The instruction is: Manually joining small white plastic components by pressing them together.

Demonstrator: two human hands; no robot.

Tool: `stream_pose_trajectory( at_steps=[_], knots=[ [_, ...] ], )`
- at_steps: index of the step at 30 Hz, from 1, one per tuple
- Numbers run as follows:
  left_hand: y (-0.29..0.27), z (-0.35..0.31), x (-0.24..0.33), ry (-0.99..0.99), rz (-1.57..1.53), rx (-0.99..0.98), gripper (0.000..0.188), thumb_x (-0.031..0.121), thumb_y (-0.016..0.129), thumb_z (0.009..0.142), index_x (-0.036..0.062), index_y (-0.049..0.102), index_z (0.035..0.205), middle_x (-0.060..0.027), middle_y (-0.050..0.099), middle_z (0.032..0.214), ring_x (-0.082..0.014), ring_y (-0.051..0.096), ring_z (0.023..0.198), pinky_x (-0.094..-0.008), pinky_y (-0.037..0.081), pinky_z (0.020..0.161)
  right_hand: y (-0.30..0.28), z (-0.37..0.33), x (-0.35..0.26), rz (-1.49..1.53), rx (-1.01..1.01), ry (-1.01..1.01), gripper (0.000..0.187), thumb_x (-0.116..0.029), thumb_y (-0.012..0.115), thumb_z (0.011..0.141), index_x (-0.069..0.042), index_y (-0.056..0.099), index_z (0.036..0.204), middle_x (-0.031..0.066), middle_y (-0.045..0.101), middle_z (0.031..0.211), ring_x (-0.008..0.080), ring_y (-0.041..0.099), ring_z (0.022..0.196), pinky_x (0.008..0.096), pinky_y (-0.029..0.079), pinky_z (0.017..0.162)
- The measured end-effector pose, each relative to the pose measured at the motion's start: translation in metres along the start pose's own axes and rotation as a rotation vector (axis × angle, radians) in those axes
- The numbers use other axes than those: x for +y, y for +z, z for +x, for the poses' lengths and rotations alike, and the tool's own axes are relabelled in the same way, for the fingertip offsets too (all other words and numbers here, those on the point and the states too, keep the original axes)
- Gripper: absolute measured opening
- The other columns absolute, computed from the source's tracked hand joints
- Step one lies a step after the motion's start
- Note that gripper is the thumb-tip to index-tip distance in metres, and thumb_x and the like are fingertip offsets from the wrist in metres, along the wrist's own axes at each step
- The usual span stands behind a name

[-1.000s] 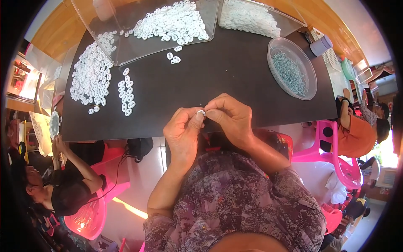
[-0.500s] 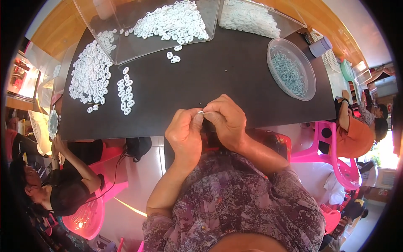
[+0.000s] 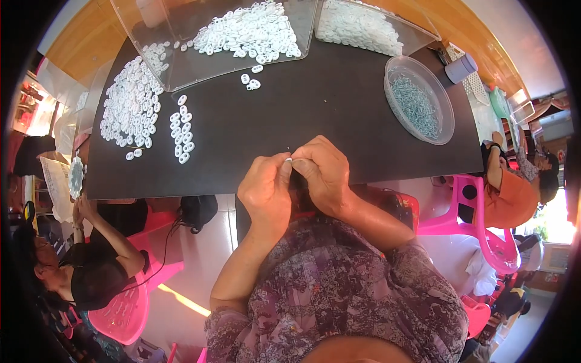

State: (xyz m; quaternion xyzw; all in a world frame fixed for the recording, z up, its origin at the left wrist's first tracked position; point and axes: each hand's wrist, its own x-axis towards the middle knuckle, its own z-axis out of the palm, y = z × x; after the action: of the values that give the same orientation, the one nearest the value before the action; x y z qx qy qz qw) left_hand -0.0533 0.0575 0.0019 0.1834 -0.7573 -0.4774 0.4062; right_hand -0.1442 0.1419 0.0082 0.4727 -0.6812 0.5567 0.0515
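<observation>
In front of me, at the table's near edge, my left hand [image 3: 264,184] pinches a small white plastic piece [image 3: 288,160] between thumb and forefinger. My right hand [image 3: 327,172] meets it there, thumb and forefinger closed at the same spot; anything else in that grip is hidden. To the left stand short columns of white oval pieces [image 3: 183,134] with dark marks, and beyond them lies a large heap of the same pieces [image 3: 129,103]. A round clear tub [image 3: 448,121] on the right contains many thin blue-grey metal bits [image 3: 414,106].
A clear bin [image 3: 209,77] of white pieces lies at the far side of the dark table [image 3: 290,112], beside a second clear container [image 3: 417,43]. A purple-lidded jar [image 3: 462,68] is at the far right. Other people sit left and right, near pink plastic chairs [image 3: 130,311].
Both hands stay together at nearly the same place, with only slight finger movement around the small white piece. The whole view has shifted very slightly.
</observation>
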Motion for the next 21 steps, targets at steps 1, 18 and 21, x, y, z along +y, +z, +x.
stream_pose_trajectory(
  at_steps=[1, 18, 21],
  knots=[
    [-0.001, 0.0, 0.001, -0.158, -0.109, -0.044, 0.01, 0.004, 0.062, 0.085, -0.0043, 0.064, 0.089, -0.0017, 0.056, 0.073, -0.0062, 0.048, 0.059, -0.0188, 0.039, 0.051, 0.0, -0.001, -0.001, 0.03, -0.004, 0.087, 0.005, 0.004, 0.06, 0.075, -0.001, 0.057, 0.077, 0.0091, 0.055, 0.07, 0.0239, 0.052, 0.063, 0.0332, 0.042, 0.056],
    [0.005, 0.01, -0.003, -0.521, -0.524, -0.046, 0.012, 0.003, 0.061, 0.085, -0.0055, 0.064, 0.092, -0.0054, 0.061, 0.074, -0.0074, 0.051, 0.057, -0.0188, 0.041, 0.05, -0.021, 0.008, 0.009, 0.305, -0.106, 0.488, 0.007, -0.003, 0.062, 0.079, -0.001, 0.062, 0.085, 0.0035, 0.056, 0.08, 0.0077, 0.05, 0.067, 0.023, 0.041, 0.059],
    [0.005, 0.01, 0.0, -0.486, -0.495, -0.056, 0.011, 0.003, 0.061, 0.085, -0.0053, 0.064, 0.091, -0.0045, 0.061, 0.073, -0.007, 0.05, 0.057, -0.0186, 0.041, 0.05, -0.018, 0.009, 0.01, 0.269, -0.138, 0.438, 0.005, -0.004, 0.062, 0.079, -0.001, 0.062, 0.084, 0.0032, 0.055, 0.077, 0.0076, 0.049, 0.064, 0.0235, 0.04, 0.057]
  ],
)
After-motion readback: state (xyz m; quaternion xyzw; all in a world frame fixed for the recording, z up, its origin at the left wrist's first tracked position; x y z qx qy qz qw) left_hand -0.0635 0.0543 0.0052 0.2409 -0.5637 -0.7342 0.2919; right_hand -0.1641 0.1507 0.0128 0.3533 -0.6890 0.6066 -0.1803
